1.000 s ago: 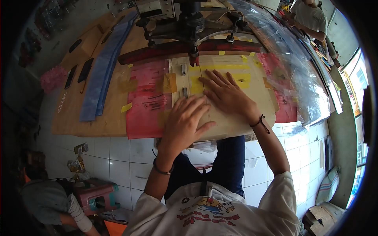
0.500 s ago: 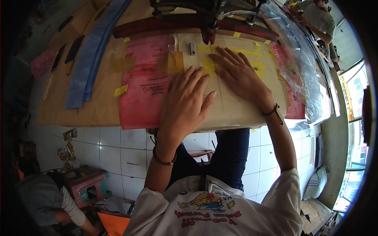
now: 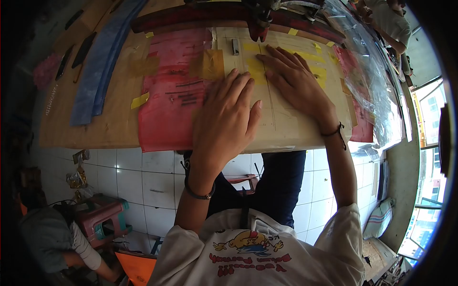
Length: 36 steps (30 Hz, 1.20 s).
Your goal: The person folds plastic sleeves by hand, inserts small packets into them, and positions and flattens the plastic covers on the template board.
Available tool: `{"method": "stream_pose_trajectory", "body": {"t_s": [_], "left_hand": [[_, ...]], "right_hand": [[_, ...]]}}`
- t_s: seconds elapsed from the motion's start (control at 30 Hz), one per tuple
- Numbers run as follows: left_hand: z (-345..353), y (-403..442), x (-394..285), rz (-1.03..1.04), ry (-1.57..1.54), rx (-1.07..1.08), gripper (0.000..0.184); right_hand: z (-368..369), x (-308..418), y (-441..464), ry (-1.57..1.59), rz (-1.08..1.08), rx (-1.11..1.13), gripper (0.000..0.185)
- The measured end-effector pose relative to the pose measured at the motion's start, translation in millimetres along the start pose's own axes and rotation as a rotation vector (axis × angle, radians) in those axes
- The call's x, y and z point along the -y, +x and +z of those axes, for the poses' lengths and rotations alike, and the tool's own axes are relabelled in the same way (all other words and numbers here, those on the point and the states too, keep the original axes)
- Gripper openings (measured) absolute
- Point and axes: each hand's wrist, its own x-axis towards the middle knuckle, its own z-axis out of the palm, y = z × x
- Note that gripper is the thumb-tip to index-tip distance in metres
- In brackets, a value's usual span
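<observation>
My left hand (image 3: 228,113) lies flat with fingers stretched, over the edge between a red sheet (image 3: 164,102) and the tan board (image 3: 272,128). My right hand (image 3: 298,81) rests on the board too, fingers spread over strips of yellow tape (image 3: 257,71). Neither hand holds anything. Beyond my left fingertips lies a small metal block (image 3: 235,47). A patch of brownish-yellow tape (image 3: 213,64) sits at the red sheet's right side. Above the hands is a dark red bar with a clamp-like jaw (image 3: 257,33) at its middle.
Blue plastic strips (image 3: 102,71) and dark phone-like objects (image 3: 83,50) lie at the left. Clear plastic film (image 3: 377,105) covers the right side. On the floor at lower left stands a red stool (image 3: 102,221) beside a crouching person (image 3: 52,243). Another person (image 3: 391,24) is at upper right.
The view has shifted slightly, so the table sits a little higher in the picture. Both hands stay flat on the board in nearly the same places.
</observation>
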Motion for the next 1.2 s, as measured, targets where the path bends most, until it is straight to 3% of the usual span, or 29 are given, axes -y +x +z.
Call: {"method": "stream_pose_trajectory", "body": {"t_s": [0.37,0.47,0.57,0.9,1.2], "left_hand": [[-3.9,0.8,-6.1,-0.047,-0.02,0.023,0.04],[-3.6,0.1,-6.7,-0.049,0.001,0.029,0.04],[-2.4,-1.0,-5.5,-0.038,0.01,0.031,0.041],[-11.5,-5.5,4.1,-0.141,-0.051,-0.068,0.049],[-24.1,-6.1,15.7,-0.085,-0.079,0.065,0.045]], "right_hand": [[2.6,-0.8,-1.6,0.006,0.007,-0.006,0.043],[0.6,-0.8,-3.6,-0.077,-0.002,-0.109,0.041],[-13.0,0.4,-8.6,0.067,0.029,-0.099,0.039],[-16.2,5.9,-14.7,0.022,0.022,-0.017,0.04],[-11.7,2.3,-14.5,0.072,0.015,-0.06,0.038]]}}
